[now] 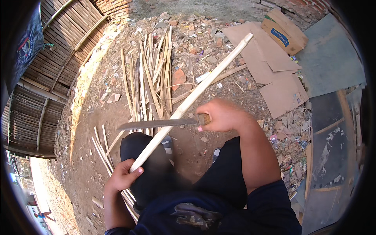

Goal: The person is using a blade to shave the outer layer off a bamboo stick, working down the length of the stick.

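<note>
My left hand [124, 176] grips the lower end of a long pale bamboo strip [203, 85], which slants up and away to the right above my knees. In my right hand [220, 114] is the wooden handle of a machete [156, 123], my fingers wrapped around it. Its dark blade points left and crosses the strip at about mid-length; I cannot tell whether the edge touches the strip. More split strips [150, 78] lie in a loose heap on the ground ahead of me. Several thinner strips [101, 150] lie beside my left leg.
Flattened cardboard [280, 92] and a cardboard box [284, 33] lie at the far right, next to grey sheets [333, 55]. A woven bamboo wall [66, 43] stands at the left. Rubble and litter cover the dirt ground. Far off at the lower left is a person [44, 215].
</note>
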Available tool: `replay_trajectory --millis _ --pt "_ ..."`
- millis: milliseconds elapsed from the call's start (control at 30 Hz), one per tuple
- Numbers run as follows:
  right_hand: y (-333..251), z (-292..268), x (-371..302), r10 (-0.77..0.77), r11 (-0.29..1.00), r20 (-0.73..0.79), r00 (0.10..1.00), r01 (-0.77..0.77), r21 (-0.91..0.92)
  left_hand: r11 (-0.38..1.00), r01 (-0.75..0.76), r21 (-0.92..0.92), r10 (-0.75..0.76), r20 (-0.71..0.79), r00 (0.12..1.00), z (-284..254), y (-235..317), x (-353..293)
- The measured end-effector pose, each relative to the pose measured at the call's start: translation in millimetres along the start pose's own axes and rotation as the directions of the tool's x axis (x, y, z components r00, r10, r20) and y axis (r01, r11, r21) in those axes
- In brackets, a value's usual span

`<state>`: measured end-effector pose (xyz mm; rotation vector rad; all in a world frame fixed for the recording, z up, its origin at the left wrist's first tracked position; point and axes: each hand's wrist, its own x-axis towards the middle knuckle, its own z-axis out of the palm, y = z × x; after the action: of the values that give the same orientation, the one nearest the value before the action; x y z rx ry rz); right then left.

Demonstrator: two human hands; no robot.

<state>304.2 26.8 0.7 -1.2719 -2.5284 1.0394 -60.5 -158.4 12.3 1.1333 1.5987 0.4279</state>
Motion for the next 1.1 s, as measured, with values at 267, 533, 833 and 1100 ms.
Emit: replay_trajectory --millis 267,533,833,1100 --pt "63 -25 -3 0.408 0.909 -0.507 0.760 -0.285 0.304 1.000 -0.019 -0.001 0.019 0.014 1.000 -1 1 5" --pt "-6 13 3 -0.064 0.995 -0.014 0.998 0.063 -0.082 1.000 0.010 0.011 -0.010 0.036 0.999 -1 4 3" --pt "80 -22 0 0.398 0.917 -0.492 0.774 -0.318 0.242 0.999 -0.030 0.035 0.030 0.011 0.999 -1 -1 6" --pt "8 -2 4 0.097 0.993 -0.109 0.989 -0.103 -0.050 0.999 0.032 -0.029 -0.031 0.033 0.999 -1 4 2"
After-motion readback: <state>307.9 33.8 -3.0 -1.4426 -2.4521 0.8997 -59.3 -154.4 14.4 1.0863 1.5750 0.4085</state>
